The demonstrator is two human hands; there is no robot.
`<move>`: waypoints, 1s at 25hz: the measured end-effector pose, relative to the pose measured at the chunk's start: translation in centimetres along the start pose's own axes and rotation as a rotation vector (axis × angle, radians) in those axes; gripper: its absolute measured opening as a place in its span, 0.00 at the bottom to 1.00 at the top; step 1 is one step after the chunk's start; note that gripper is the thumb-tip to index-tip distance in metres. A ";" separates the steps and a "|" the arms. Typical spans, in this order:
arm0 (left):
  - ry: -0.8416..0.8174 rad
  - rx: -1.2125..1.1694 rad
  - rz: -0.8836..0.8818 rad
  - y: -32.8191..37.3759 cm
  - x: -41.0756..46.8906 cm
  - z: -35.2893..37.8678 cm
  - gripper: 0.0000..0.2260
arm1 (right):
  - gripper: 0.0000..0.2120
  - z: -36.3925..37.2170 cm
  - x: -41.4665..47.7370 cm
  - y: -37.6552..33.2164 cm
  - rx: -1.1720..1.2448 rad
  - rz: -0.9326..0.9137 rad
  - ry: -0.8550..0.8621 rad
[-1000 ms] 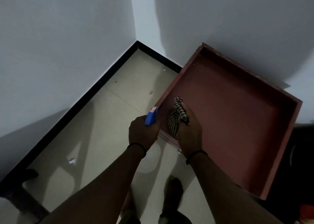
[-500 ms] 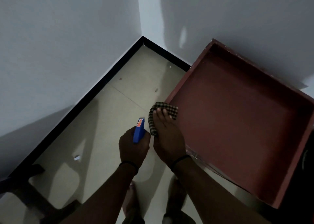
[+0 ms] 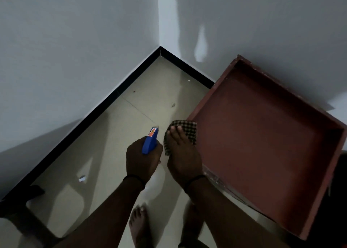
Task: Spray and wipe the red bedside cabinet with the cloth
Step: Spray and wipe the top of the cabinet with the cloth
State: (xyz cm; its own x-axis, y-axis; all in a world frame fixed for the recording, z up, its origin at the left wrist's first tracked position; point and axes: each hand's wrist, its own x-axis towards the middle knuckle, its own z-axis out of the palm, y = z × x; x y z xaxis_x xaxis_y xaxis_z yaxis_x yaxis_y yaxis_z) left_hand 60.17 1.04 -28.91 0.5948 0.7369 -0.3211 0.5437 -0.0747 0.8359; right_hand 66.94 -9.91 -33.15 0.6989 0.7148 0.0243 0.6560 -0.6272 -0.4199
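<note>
the right hand (image 3: 183,159) lays near-straight fingers flat on the checked cloth (image 3: 188,128), pressing it over the left corner of the red cabinet (image 3: 262,144) at centre right of the frame. i'd wipe along the raised rim with even pressure, then into the inner corners (dust likely gathers there). lower centre, the left hand (image 3: 140,161) grips the blue spray bottle (image 3: 149,142), hard plastic; cloth soft, woven; cabinet matte, boxy.
</note>
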 end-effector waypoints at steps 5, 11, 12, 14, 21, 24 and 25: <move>-0.041 0.033 0.007 0.1 0.2 -0.1 0.08 | 0.33 0.3 2.9 0.9 0.061 0.215 0.085; -0.098 -0.007 0.014 1.0 -0.1 0.9 0.08 | 0.29 -2.1 4.7 3.3 0.074 0.154 -0.105; -0.113 0.001 0.040 1.0 0.3 1.0 0.08 | 0.30 -2.6 6.0 4.1 0.070 0.206 -0.128; -0.134 0.035 0.082 1.1 0.7 1.1 0.10 | 0.31 -2.3 5.0 3.4 0.126 0.250 -0.084; -0.269 0.047 0.098 3.6 1.1 2.5 0.08 | 0.24 -1.7 -3.0 1.5 0.776 0.553 0.353; -0.291 0.088 0.108 4.9 1.2 3.9 0.10 | 0.24 -3.3 -1.6 2.3 0.963 0.651 0.520; -0.305 0.103 0.092 5.3 1.2 4.7 0.10 | 0.25 -3.8 -1.1 2.8 0.989 0.654 0.556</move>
State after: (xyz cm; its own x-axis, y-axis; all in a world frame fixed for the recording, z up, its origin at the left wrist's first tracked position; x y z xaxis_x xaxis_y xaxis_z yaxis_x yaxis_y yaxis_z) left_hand 66.52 -1.64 -26.94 0.7854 0.4901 -0.3781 0.5277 -0.2107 0.8229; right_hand 69.04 -13.60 -30.92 0.9859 -0.0047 -0.1674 -0.1663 -0.1465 -0.9751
